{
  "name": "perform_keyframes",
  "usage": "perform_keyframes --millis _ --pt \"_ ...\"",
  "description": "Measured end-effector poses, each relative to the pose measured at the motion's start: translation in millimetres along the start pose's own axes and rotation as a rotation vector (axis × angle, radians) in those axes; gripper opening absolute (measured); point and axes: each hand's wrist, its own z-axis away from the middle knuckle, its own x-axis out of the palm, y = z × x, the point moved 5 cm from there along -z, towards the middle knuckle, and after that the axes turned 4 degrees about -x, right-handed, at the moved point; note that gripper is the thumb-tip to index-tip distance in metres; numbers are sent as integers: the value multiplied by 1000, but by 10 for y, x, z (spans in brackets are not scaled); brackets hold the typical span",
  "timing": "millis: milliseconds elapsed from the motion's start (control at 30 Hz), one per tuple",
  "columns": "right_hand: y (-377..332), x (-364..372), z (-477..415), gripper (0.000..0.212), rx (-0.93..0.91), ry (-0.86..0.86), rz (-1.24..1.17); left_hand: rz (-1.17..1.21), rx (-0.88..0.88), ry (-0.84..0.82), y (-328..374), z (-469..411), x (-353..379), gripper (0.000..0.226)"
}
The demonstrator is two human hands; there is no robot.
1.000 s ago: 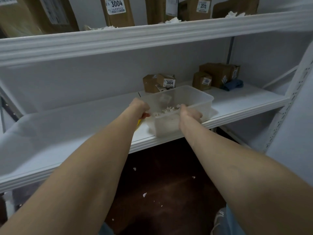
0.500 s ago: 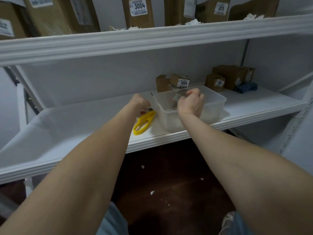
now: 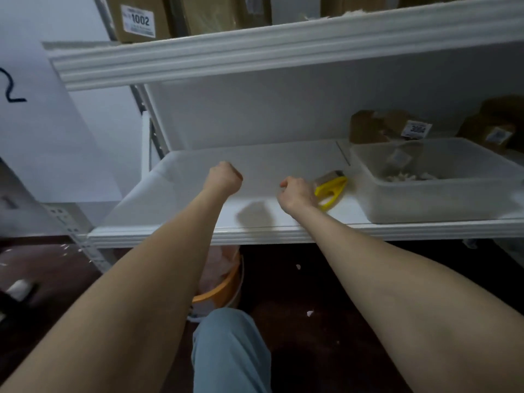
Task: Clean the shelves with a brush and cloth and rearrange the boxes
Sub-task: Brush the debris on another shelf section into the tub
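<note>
The yellow plastic-handled brush (image 3: 331, 190) lies on the white metal shelf (image 3: 263, 165) just beside your right hand (image 3: 297, 194), fingers curled, grip unclear, while your left hand (image 3: 225, 177) is an empty fist above the board; translucent plastic tub (image 3: 436, 202) and brown cardboard boxes (image 3: 368, 129) sit rightward, probably to free sweeping room.

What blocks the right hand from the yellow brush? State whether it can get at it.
Probably yes: the right hand is right beside the yellow brush, nothing between them; the clear tub stands beyond.
</note>
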Motion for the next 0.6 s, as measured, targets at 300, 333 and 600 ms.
perform_keyframes --millis 300,333,600 --pt "-296 737 -111 34 -46 -279 44 -237 -177 30 -1028 -304 -82 32" --pt "-324 800 -121 24 -51 -291 46 -239 -204 25 -1112 -323 -66 31" --pt "-405 947 -241 38 48 -290 -9 -371 -289 64 -1575 -457 -30 30"
